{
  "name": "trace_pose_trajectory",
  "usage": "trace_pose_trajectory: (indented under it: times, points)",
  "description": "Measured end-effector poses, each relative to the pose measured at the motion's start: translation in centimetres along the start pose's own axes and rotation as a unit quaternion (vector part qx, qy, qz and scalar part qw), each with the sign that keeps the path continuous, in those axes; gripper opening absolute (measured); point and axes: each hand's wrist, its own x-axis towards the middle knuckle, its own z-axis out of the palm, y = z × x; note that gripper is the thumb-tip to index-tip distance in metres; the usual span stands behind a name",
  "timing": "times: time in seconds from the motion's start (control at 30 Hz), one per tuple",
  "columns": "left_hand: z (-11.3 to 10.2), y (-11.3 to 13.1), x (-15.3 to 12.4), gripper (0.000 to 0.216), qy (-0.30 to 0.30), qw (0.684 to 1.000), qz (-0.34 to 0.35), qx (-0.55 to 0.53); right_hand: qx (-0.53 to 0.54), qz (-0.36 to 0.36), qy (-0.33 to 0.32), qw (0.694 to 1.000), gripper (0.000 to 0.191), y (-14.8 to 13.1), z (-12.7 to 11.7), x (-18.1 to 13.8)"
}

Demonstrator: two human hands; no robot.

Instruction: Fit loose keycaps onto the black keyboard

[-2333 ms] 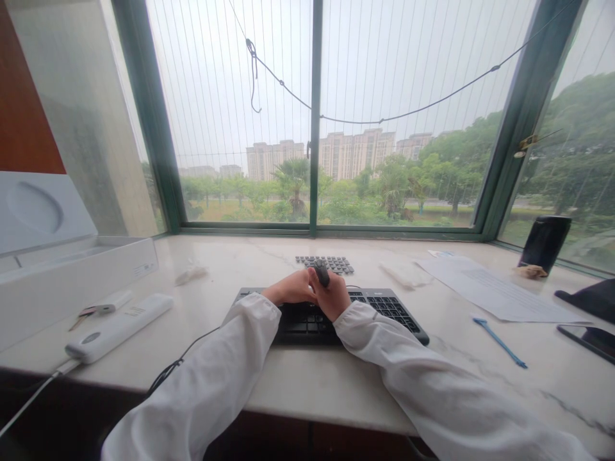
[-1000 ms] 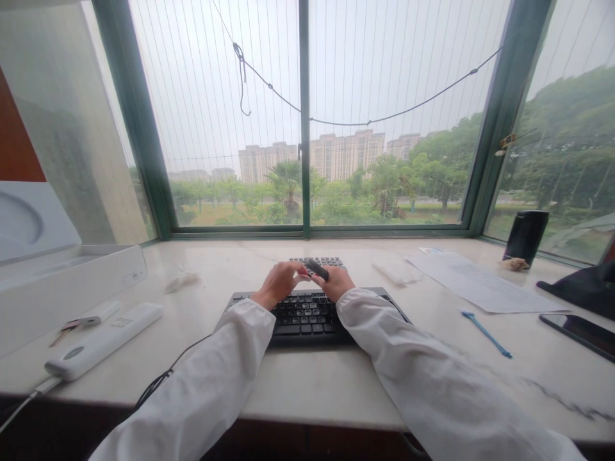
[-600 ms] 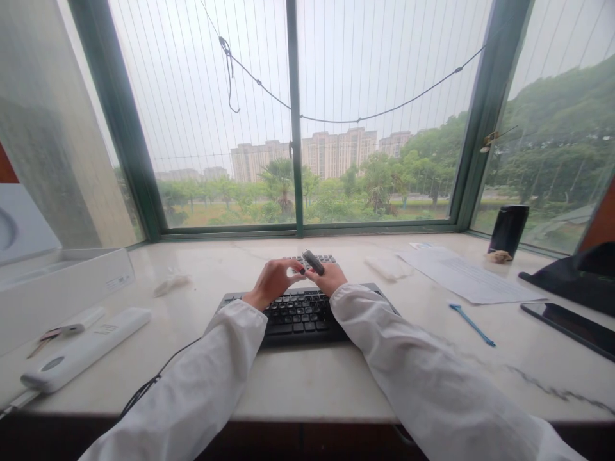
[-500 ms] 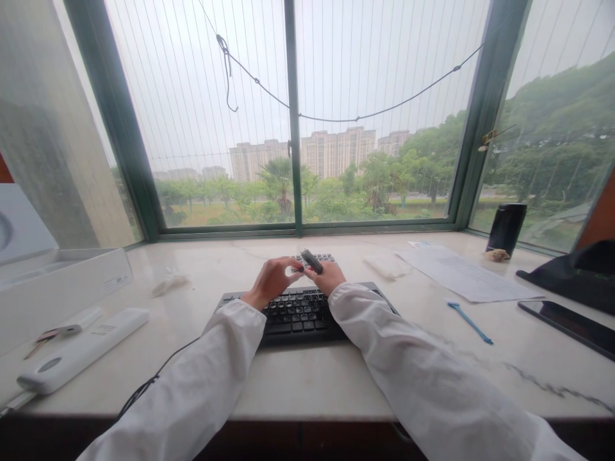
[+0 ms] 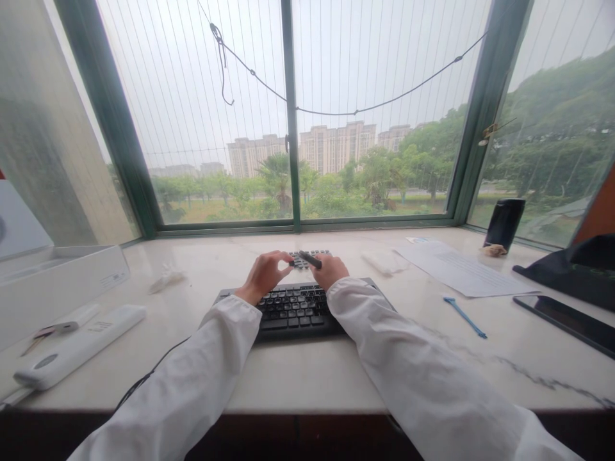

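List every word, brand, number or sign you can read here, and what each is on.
No text is legible.
Sheet of paper: printed lines, too small.
White box: side label, too blurred.
Long white device: faint marking, too blurred.
Keyboard: any key markings, too small.

A printed sheet (image 5: 446, 269) was laid near a black smartphone (image 5: 567, 321); a knotted cord (image 5: 355, 113) was strung across the green-framed window (image 5: 293, 166).

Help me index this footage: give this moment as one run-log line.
left hand: small dark piece apparently pinched | right hand: holding dark tool | black keyboard: on white tabletop | dark keycaps: in rows beyond keyboard
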Motion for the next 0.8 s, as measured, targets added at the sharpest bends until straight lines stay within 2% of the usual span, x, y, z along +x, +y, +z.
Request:
trace_pose_trajectory:
  times: [0.13, 0.23, 0.43, 0.63, 0.8]
  points:
    - [-0.4, -1.2, -0.1, 0.013, 0.003, 0.999, -0.026, 0.034, -0.129, -0.001, -0.015, 0.992, 0.021, 1.2, -0.6, 0.3]
    - [-0.7, -1.6, -0.2, 0.013, 0.008, 0.997, -0.047, 0.056, -0.162, 0.016, -0.049, 0.985, 0.019, 2.0, -0.9, 0.6]
    - [-0.8, -1.8, -0.4, 0.013, 0.005, 0.995, -0.057, 0.077, -0.164, 0.022, -0.077, 0.983, 0.019, 2.4, -1.1, 0.8]
    - [-0.7, -2.5, -0.5, 0.015, -0.003, 0.994, -0.064, 0.092, -0.161, 0.029, -0.071, 0.984, 0.016, 2.3, -1.8, 0.8]
    - [-0.5, -3.4, -0.2, 0.016, -0.031, 0.989, -0.101, 0.107, -0.153, 0.041, -0.078, 0.984, 0.014, 2.3, -2.4, 0.5]
